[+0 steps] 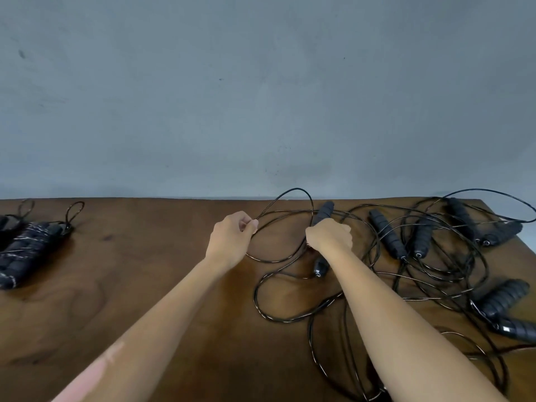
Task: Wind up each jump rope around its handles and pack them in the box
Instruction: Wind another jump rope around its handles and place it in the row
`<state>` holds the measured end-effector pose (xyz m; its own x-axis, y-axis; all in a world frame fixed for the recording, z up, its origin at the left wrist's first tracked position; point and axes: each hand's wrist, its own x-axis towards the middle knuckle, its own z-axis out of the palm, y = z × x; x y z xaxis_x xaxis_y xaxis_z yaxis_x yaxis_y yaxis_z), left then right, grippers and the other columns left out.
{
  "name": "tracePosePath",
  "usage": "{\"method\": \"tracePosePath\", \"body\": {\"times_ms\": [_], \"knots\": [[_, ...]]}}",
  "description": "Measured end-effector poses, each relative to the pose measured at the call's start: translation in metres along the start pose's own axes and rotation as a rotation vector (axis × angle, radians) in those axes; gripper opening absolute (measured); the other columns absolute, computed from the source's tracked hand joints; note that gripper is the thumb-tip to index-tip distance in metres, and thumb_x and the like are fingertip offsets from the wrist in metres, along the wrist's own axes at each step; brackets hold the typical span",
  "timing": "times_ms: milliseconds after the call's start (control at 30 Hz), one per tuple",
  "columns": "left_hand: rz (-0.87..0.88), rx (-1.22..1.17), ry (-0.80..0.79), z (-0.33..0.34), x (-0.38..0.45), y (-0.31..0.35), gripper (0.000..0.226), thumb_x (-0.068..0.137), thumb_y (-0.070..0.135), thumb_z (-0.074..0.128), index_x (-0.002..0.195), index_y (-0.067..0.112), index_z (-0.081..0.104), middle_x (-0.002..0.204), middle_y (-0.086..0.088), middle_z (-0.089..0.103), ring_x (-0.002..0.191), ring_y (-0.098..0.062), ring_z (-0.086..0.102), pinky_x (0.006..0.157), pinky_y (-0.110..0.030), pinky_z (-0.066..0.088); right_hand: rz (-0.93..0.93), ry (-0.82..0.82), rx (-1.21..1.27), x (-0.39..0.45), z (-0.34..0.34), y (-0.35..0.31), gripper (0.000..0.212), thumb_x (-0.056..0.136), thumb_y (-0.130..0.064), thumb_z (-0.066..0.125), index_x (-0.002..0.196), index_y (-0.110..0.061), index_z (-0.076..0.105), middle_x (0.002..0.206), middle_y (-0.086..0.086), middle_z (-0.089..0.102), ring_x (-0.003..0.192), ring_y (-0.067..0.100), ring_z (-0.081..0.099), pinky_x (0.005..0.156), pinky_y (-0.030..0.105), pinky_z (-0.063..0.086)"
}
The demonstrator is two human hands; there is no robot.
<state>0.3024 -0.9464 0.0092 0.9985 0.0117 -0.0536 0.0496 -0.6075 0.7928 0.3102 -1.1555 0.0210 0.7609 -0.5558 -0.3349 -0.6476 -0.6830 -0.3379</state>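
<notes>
Head view: your right hand (329, 235) grips a pair of black handles (324, 213) near the table's (145, 285) far edge, fingers curled round them, one handle end poking out beyond the knuckles toward the wall and another end (320, 267) showing below the wrist. The handles' long axis runs from near-left to far-right, tilted slightly off the line of your forearm. Your left hand (232, 235) sits just to the left, apart from the right, pinching the cord (285, 198) between thumb and fingers; from that pinch a loop arcs up over the far edge and comes down at the handles. That short span between pinch and handles is what the coming wrap looks to turn on: the cord lies left of the handles and crosses their axis, so the left hand is the nearer one to lay it round. Slack from the same cord trails toward the near edge under your right forearm. At the right edge lies a tangle of loose ropes (435, 245), several handles among crossing cords, likely to snag the slack. Wound bundles (30, 250) rest at the left edge. No box is in view.
</notes>
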Motion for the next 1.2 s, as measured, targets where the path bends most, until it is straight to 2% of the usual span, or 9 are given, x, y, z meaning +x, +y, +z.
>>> {"method": "tracePosePath", "body": {"times_ms": [200, 267, 333, 467, 667, 800, 967, 1067, 1200], "knots": [[0.02, 0.077, -0.033, -0.013, -0.005, 0.0, 0.02, 0.102, 0.038, 0.057, 0.09, 0.025, 0.067, 0.096, 0.006, 0.074, 0.095, -0.021, 0.067, 0.087, -0.038, 0.055, -0.118, 0.065, 0.184, -0.016, -0.012, 0.026, 0.04, 0.099, -0.049, 0.048, 0.108, -0.011, 0.06, 0.127, 0.017, 0.052, 0.094, 0.028, 0.05, 0.066, 0.03, 0.037], [0.026, 0.108, -0.05, -0.019, -0.007, 0.001, 0.019, 0.102, 0.036, 0.058, 0.091, 0.024, 0.067, 0.096, 0.004, 0.073, 0.097, -0.022, 0.067, 0.088, -0.039, 0.055, -0.218, 0.109, 0.293, -0.024, -0.024, 0.031, 0.04, 0.097, -0.048, 0.05, 0.089, -0.011, 0.062, 0.111, 0.016, 0.062, 0.083, 0.024, 0.048, 0.056, 0.03, 0.031], [0.042, 0.137, -0.086, -0.025, -0.01, 0.002, 0.016, 0.102, 0.034, 0.058, 0.094, 0.023, 0.067, 0.099, 0.004, 0.072, 0.099, -0.023, 0.066, 0.09, -0.04, 0.054, -0.337, 0.146, 0.421, -0.042, -0.043, 0.033, 0.042, 0.096, -0.045, 0.055, 0.075, -0.01, 0.064, 0.089, 0.014, 0.066, 0.084, 0.029, 0.059, 0.057, 0.037, 0.04], [0.114, 0.2, -0.156, -0.037, -0.02, 0.006, 0.011, 0.101, 0.025, 0.057, 0.094, 0.03, 0.064, 0.108, 0.005, 0.069, 0.101, -0.022, 0.065, 0.088, -0.038, 0.054, -0.512, 0.148, 0.58, -0.088, -0.084, 0.029, 0.033, 0.098, -0.038, 0.062, 0.08, -0.012, 0.071, 0.083, 0.004, 0.069, 0.079, 0.016, 0.063, 0.064, 0.029, 0.045], [0.219, 0.215, -0.219, -0.055, -0.04, 0.01, 0.027, 0.096, 0.007, 0.051, 0.09, 0.029, 0.065, 0.104, 0.014, 0.069, 0.099, -0.015, 0.064, 0.087, -0.035, 0.055, -0.634, 0.102, 0.622, -0.135, -0.107, 0.01, 0.031, 0.097, -0.043, 0.062, 0.101, -0.014, 0.072, 0.103, 0.001, 0.069, 0.095, 0.015, 0.064, 0.07, 0.026, 0.045], [0.244, -0.204, -0.156, -0.087, -0.062, 0.042, 0.017, 0.107, 0.024, 0.054, 0.12, 0.026, 0.065, 0.119, 0.01, 0.067, 0.106, -0.005, 0.064, 0.095, -0.022, 0.049, -0.737, 0.043, 0.635, -0.171, -0.111, -0.01, 0.022, 0.097, -0.041, 0.063, 0.094, -0.021, 0.069, 0.105, -0.001, 0.068, 0.095, 0.015, 0.065, 0.073, 0.027, 0.045], [0.276, -0.844, -0.41, -0.139, -0.099, 0.076, 0.053, 0.104, 0.057, 0.045, 0.146, 0.027, 0.055, 0.142, -0.002, 0.064, 0.128, -0.026, 0.064, 0.111, -0.044, 0.05, -0.822, -0.03, 0.665, -0.218, -0.104, -0.045, 0.018, 0.096, -0.04, 0.065, 0.093, -0.023, 0.071, 0.103, -0.003, 0.071, 0.093, 0.011, 0.067, 0.083, 0.03, 0.052], [0.284, -0.939, -0.438, -0.158, -0.116, 0.086, 0.058, 0.099, 0.052, 0.058, 0.147, 0.019, 0.051, 0.138, -0.01, 0.065, 0.127, -0.029, 0.064, 0.107, -0.051, 0.053, -0.866, -0.065, 0.654, -0.239, -0.101, -0.061, 0.021, 0.095, -0.043, 0.065, 0.097, -0.024, 0.072, 0.106, -0.005, 0.07, 0.094, 0.008, 0.068, 0.086, 0.03, 0.055], [0.238, -1.054, -0.44, -0.186, -0.126, 0.085, 0.042, 0.095, 0.035, 0.066, 0.134, 0.023, 0.056, 0.124, -0.008, 0.068, 0.115, -0.021, 0.072, 0.097, -0.044, 0.059, -0.959, -0.067, 0.594, -0.27, -0.092, -0.081, 0.013, 0.097, -0.034, 0.063, 0.097, -0.028, 0.074, 0.105, -0.012, 0.066, 0.089, -0.002, 0.064, 0.07, 0.006, 0.046]]}}
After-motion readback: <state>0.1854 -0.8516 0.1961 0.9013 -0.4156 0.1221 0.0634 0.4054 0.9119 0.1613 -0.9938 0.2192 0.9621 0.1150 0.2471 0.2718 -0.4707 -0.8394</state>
